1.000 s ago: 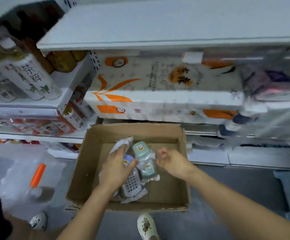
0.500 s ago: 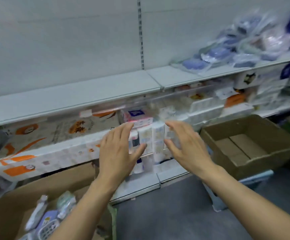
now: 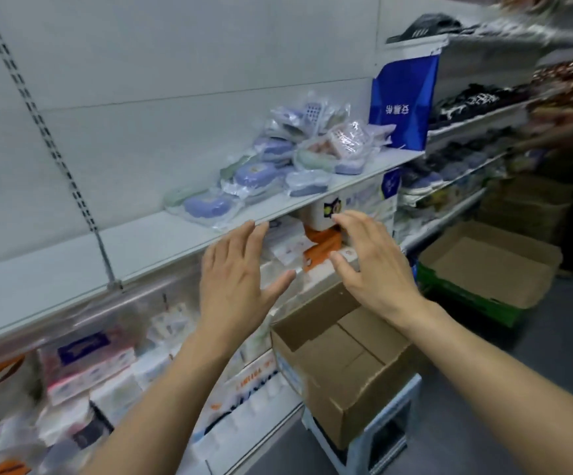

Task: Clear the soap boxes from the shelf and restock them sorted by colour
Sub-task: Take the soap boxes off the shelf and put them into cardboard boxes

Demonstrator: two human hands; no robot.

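Observation:
A heap of soap boxes (image 3: pixel 288 159) in clear plastic wrap, purple, green and pink, lies on the white shelf (image 3: pixel 161 241) at upper centre. My left hand (image 3: pixel 237 279) and my right hand (image 3: pixel 370 265) are raised side by side below and in front of the shelf edge. Both have spread fingers and hold nothing. They are short of the heap and touch no soap box.
An open cardboard box (image 3: pixel 343 358) sits on a small stool (image 3: pixel 381 437) just below my right hand. Another open box (image 3: pixel 490 265) stands on a green crate farther right. Tissue packs (image 3: pixel 86 358) fill the lower shelf. A blue bag (image 3: pixel 401 101) stands at the shelf's right end.
My view has swung from the floor box with soap boxes up and right to the shelf. Both hands left that box empty and rose toward the shelf edge.

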